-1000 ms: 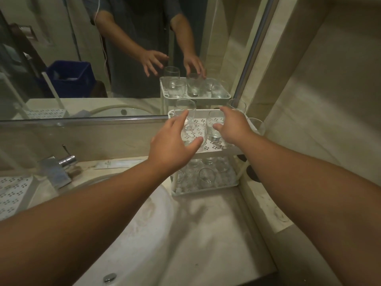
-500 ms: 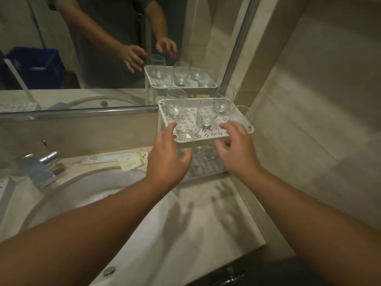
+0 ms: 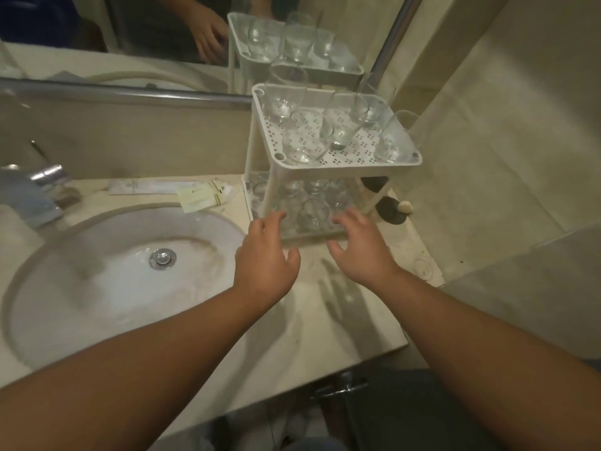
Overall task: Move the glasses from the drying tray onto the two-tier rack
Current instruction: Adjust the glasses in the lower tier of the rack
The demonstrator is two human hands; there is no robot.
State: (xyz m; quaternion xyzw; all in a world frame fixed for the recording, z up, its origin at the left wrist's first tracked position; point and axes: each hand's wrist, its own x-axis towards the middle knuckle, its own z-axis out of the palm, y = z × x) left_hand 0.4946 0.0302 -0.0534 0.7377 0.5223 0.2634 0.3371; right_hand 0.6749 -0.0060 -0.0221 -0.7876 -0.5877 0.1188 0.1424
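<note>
A white two-tier rack (image 3: pixel 354 159) stands on the counter against the mirror, right of the sink. Several clear glasses (image 3: pixel 341 125) stand on its perforated top tier. More glasses (image 3: pixel 312 209) fill the lower tier. My left hand (image 3: pixel 265 255) hovers in front of the lower tier's left corner, fingers relaxed and spread, holding nothing. Before the lower tier's right side my right hand (image 3: pixel 361 252) hangs the same way, empty. Neither hand touches the rack. No drying tray is in view.
A round white sink (image 3: pixel 97 288) with a chrome faucet (image 3: pixel 35 187) lies at the left. Paper sachets (image 3: pixel 195 195) lie behind the basin. A dark round object (image 3: pixel 392 208) sits right of the rack by the tiled wall. The mirror (image 3: pixel 130 34) reflects the rack.
Both hands have drawn back and down from the top tier to the front of the lower tier, holding nothing. The view has tilted downward, showing more of the sink and counter.
</note>
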